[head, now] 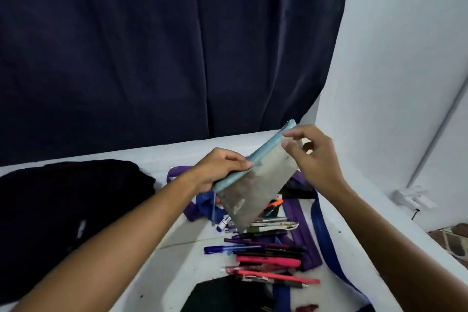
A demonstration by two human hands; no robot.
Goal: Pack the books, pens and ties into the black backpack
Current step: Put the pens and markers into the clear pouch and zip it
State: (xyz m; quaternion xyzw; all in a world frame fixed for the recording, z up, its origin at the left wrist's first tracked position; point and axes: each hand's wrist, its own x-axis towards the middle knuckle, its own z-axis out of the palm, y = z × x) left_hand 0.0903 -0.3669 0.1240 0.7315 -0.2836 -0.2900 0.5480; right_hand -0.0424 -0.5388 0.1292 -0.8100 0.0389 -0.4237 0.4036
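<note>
Both hands, left hand (222, 167) and right hand (314, 157), grip a blue-edged pouch (255, 185) mid-frame, while pens (266, 258) and ties (301, 233) lie unpacked on the desk (177, 256), black backpack (63, 210) at left.

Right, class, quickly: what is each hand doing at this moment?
Left hand: grips the lower end of the pouch.
Right hand: fingers pinch the pouch's upper end.
</note>
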